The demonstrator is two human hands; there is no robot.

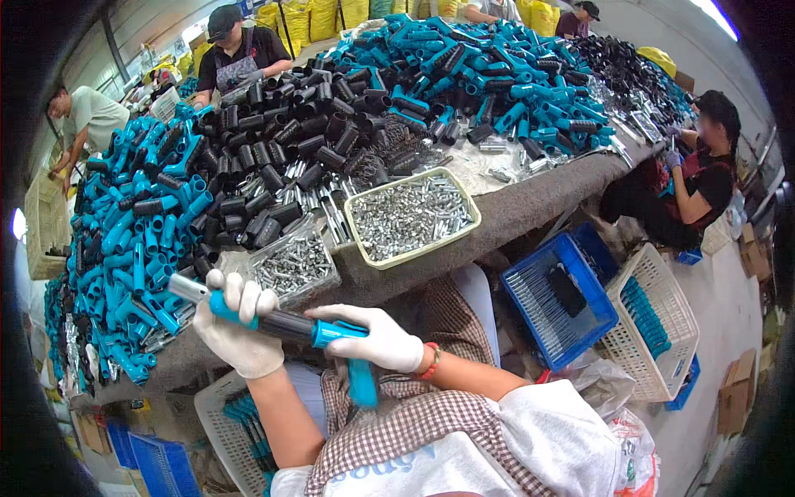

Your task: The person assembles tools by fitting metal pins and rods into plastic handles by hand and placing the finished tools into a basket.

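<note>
Left hand: the left hand (238,327), in a white glove, is wrapped around the left part of a blue-and-black tool handle (286,325), fingers curled over the top of it, at the near edge of the table.
Right hand: the right hand (374,338), also white-gloved and with a red band at the wrist, is closed on the blue right end of the same handle, fingers pressed along it.
Handle: it lies nearly level between the two hands, just above the person's lap; a silver metal tip sticks out past the left hand, a black grip runs through the middle, and a blue leg hangs down from the right end.
Table: the grey felt-covered table (530,207) runs from near left to far right.
Near tray: a small clear tray of silver metal pieces (291,267) sits just beyond the left hand.
Far tray: a pale green tray (411,217) full of the same small silver parts stands to the right of it, near the table edge.
Piles: blue sleeves (137,248) heap at the left, black sleeves (273,157) in the middle, more blue ones at the far right.
Floor right: a blue crate (560,300) and a white basket (654,323) stand beside the person's knees.
Floor left: another white basket (228,422) holding finished handles is below the left forearm.
Others: people in dark clothes work at the far side and at the right end of the table.
</note>
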